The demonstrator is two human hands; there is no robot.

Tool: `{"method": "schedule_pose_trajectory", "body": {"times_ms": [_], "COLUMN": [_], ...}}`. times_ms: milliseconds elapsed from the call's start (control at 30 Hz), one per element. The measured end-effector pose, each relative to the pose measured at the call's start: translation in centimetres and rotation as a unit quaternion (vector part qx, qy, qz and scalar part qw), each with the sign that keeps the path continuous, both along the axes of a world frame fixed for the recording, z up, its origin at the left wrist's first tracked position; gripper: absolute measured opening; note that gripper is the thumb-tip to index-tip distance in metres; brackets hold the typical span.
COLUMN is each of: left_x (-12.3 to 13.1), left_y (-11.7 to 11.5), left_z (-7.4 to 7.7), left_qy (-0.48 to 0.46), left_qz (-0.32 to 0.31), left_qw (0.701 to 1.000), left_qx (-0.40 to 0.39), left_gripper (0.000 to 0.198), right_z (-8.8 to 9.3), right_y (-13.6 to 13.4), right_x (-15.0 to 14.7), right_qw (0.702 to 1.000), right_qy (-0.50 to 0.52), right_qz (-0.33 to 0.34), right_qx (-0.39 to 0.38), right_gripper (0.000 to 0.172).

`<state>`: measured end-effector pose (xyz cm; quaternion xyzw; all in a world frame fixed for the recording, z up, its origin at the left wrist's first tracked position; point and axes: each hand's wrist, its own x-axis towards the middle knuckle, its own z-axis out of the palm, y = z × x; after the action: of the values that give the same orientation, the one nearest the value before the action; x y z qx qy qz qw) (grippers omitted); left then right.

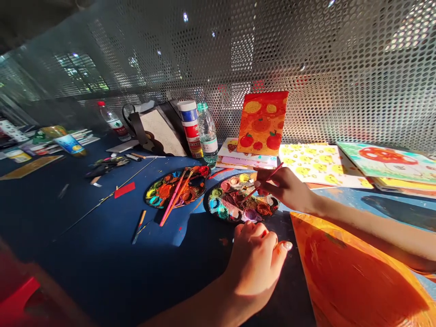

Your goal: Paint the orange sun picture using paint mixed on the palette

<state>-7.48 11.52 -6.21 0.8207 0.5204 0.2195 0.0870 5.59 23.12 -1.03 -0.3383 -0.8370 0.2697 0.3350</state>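
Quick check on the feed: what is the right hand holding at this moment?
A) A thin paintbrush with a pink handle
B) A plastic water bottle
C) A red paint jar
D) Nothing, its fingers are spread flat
A: the right hand pinches the thin paintbrush with a pink handle between its fingers, the tip reaching down over the round paint palette.

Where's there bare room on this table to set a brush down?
Blue tabletop shows between the left hand and the loose flat brush, and further left below the long thin brush. Crowded at the back: palettes, water bottle, paint jars, paintings.
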Motion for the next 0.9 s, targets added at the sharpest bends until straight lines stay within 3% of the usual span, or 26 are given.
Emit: {"method": "schedule_pose_trajectory", "body": {"times_ms": [133, 900], "left_x": [-0.03, 0.10], "left_y": [0.08, -0.03], "left_z": [-0.05, 0.15], "left_qy": [0.005, 0.009], "left_qz": [-0.002, 0.006], "left_qw": [1.000, 1.000], "left_qx": [0.003, -0.012], "left_gripper": [0.027, 0.028], "right_z": [0.11, 0.25], "right_y": [0.08, 0.17], "right_x": [0.03, 0.82], "right_qw": [1.000, 0.999], "right_qy": [0.006, -0.015], "right_qz": [-0.001, -0.011], "right_qx": [-0.029, -0.033], "right_gripper": [0.038, 0.042]}}
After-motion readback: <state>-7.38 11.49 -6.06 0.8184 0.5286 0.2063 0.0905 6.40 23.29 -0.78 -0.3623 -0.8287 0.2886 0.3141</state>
